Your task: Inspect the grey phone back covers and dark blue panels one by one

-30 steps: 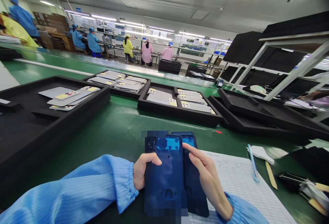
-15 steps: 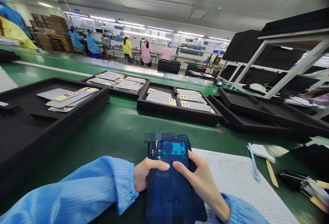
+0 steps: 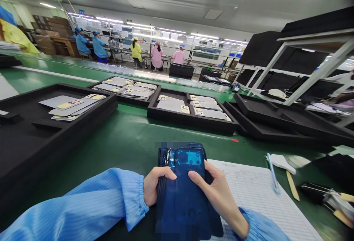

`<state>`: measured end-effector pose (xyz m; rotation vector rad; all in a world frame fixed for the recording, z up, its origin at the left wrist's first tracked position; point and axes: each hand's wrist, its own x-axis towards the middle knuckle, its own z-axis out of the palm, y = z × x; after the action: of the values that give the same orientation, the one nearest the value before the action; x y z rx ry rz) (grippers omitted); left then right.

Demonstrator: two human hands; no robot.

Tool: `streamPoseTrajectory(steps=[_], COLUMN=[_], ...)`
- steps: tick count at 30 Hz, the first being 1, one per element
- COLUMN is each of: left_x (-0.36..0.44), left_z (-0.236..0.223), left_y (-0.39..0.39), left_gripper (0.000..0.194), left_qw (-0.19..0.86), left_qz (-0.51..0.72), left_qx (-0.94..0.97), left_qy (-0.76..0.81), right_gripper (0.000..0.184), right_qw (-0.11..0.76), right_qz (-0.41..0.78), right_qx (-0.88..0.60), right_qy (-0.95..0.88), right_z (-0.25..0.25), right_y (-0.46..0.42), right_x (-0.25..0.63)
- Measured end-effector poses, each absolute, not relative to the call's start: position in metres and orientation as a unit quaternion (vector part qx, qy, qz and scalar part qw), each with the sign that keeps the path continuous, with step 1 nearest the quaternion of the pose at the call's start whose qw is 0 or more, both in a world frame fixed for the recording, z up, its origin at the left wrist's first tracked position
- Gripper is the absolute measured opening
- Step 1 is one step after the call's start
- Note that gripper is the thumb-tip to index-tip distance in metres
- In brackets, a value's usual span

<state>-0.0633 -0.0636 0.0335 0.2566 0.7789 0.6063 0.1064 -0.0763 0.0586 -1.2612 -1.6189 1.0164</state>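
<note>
A stack of dark blue phone back covers [image 3: 184,196] stands on end on the green bench in front of me. My left hand [image 3: 155,187] grips the stack's left edge, thumb across the front cover. My right hand [image 3: 218,195] wraps the right side, with its thumb and fingertips lying on the top cover. Both arms wear light blue sleeves. The covers' lower ends are blurred.
Black foam trays [image 3: 190,117] with grey back covers lie across the bench beyond; another black tray [image 3: 33,130] is at left. A lined paper sheet [image 3: 257,196], a blue pen [image 3: 273,174], a wooden stick [image 3: 292,185] and tools lie at right. Workers sit at far benches.
A second cover stood apart at the right of the stack a second ago; my right hand has brought it onto the stack, and both hands now close on one bundle.
</note>
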Motion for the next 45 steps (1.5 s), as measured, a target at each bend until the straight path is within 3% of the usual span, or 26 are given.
streamPoseTrajectory(steps=[6, 11, 18, 27, 45], left_x=[-0.064, -0.063, -0.065, -0.064, -0.063], left_z=[0.037, 0.042, 0.035, 0.038, 0.035], left_y=[-0.062, -0.064, -0.064, -0.064, -0.066], left_gripper=[0.023, 0.051, 0.043, 0.029, 0.046], left_qw=[0.87, 0.903, 0.88, 0.855, 0.88], left_qz=[0.302, 0.325, 0.317, 0.311, 0.319], left_qx=[0.11, 0.134, 0.128, 0.125, 0.171], left_qy=[0.374, 0.248, 0.329, 0.395, 0.308], right_gripper=[0.033, 0.059, 0.028, 0.03, 0.031], right_qw=[0.473, 0.535, 0.414, 0.422, 0.439], right_qz=[0.345, 0.235, 0.299, 0.315, 0.276], right_qx=[-0.531, -0.538, -0.531, -0.546, -0.516], right_qy=[-0.612, -0.607, -0.676, -0.652, -0.682], right_z=[0.062, 0.066, 0.057, 0.051, 0.053], right_y=[-0.067, -0.061, -0.068, -0.075, -0.079], right_x=[0.125, 0.133, 0.128, 0.119, 0.114])
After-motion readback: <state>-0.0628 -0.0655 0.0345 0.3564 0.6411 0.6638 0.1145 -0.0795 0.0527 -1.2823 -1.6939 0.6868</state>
